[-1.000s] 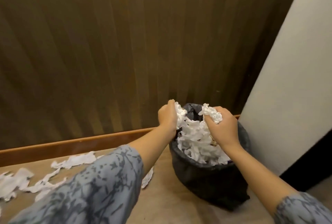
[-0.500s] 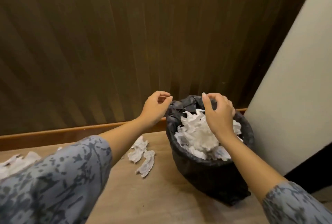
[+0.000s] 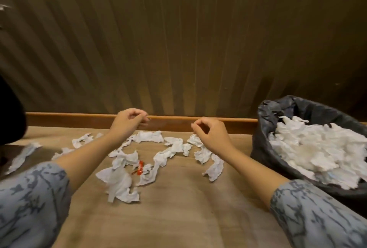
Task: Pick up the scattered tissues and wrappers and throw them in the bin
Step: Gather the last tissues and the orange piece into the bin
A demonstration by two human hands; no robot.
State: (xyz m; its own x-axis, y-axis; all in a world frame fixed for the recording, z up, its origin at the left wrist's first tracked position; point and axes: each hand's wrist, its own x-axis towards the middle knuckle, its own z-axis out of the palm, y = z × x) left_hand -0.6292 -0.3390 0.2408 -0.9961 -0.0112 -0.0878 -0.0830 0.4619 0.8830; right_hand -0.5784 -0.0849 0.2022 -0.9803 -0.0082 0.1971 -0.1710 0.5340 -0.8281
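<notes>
Both hands were over the bin half a second ago, fingers opening after a drop; now they've swung left and hang over the litter on the floor, and the bin sits at the right edge of view.

Near to far:
- Patterned sleeves (image 3: 29,200) fill the bottom corners, forearms reaching forward.
- Wood floor (image 3: 178,218) nearest the camera is bare of litter.
- Biggest tissue clump (image 3: 119,184) lies below and near side of the left hand, with a red wrapper (image 3: 140,170) just right of it, touching the tissues.
- A chain of torn tissues (image 3: 168,152) runs between the two hands and under the right one; more scraps (image 3: 23,154) trail off to the left, well apart from either hand.
- Left hand (image 3: 129,122) is loosely curled, fingertips near the thumb, holding nothing. Tissues lie just beneath and to its near side.
- Right hand (image 3: 210,134) has the same loose pinch and is empty, with a tissue strip (image 3: 202,154) right under its fingers. I can't tell whether it touches.
- Bin (image 3: 264,148), black liner, stands at right against the skirting board (image 3: 79,118), heaped with white tissue to the rim.

Judgement: hands are pre-shaped for a two-handed scoop, which suits light, floppy paper. The bin being near the right hand keeps the carry short. It's close to full, so the next load may spill unless pressed down.
</notes>
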